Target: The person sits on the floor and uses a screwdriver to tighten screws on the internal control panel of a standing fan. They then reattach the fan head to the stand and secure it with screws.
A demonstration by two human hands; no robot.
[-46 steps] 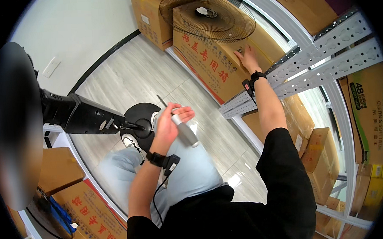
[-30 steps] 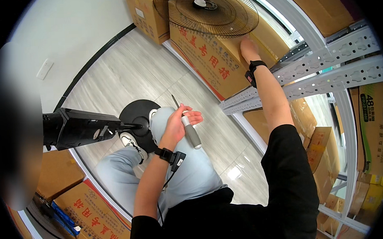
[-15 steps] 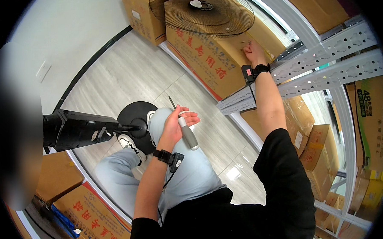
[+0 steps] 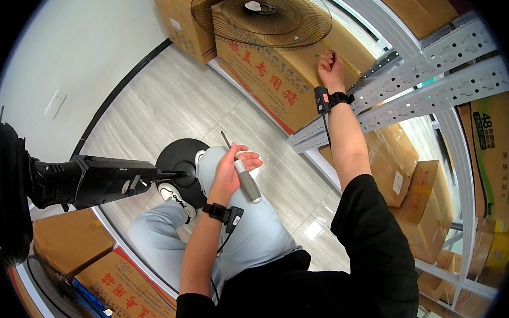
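1. The person's left hand (image 4: 232, 168) holds 1 screwdriver (image 4: 247, 185), its grey handle slanting down to the right beneath the palm and its thin shaft pointing up and away over the floor (image 4: 192, 93); the fingers are partly extended.
2. The right hand (image 4: 331, 69), its fingers curled close together, is over the top of a large carton (image 4: 262, 82) with red print. Something small shows by the fingertips; whether they grip it cannot be told.
3. A round wire fan guard (image 4: 288, 24) lies on that carton, its rim near the right hand.
4. To the left, a black stand (image 4: 116, 177) runs to a round base (image 4: 172, 151) on the floor, beside the person's white shoes (image 4: 175, 197).
5. Each wrist wears 1 black strap with a small box.
6. On the right, perforated metal shelving (image 4: 428, 97) surrounds more cartons (image 4: 421, 214).
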